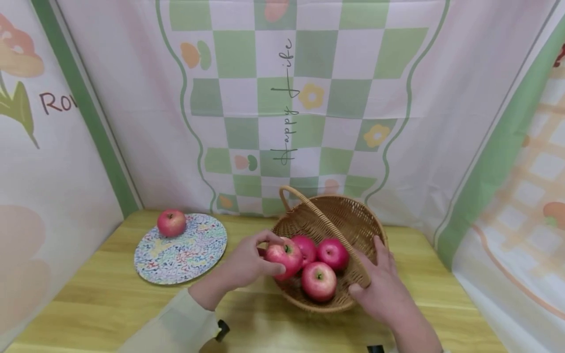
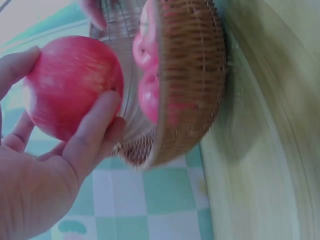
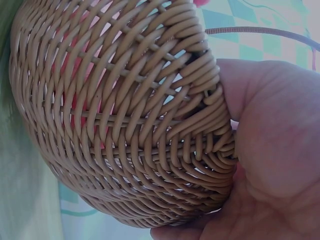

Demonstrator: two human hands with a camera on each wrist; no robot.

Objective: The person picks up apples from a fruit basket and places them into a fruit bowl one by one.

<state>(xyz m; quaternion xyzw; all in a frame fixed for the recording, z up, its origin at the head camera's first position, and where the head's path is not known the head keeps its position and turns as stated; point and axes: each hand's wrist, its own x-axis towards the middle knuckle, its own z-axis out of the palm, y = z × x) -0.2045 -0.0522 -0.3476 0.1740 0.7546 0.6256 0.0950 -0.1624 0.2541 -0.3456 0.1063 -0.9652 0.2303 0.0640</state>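
— Left hand (image 1: 243,262) first: how posed?
— Stretched in from the near left, out of a pale sleeve (image 1: 176,321), back upward and pointing right toward the wicker basket (image 1: 350,215).
— Fingers (image 1: 265,236) wide or narrow?
— Closed round a red apple (image 1: 289,262): thumb on the near side, the rest on the far side, leaving the right side and stem uncovered.
— Placed where, exactly?
— Above the left rim of the basket, left of three more apples (image 1: 319,282) lying inside. Apart from these in the left wrist view.
— And the right hand (image 1: 384,294)?
— Extended from the near right, gripping the basket's right rim; thumb beside the near end of the handle (image 1: 328,224), the others lying farther along the rim.
— Anything else on the bench (image 1: 110,269)?
— To the left, a round speckled plate (image 1: 190,255), with another apple (image 1: 171,223) resting toward its far left edge.
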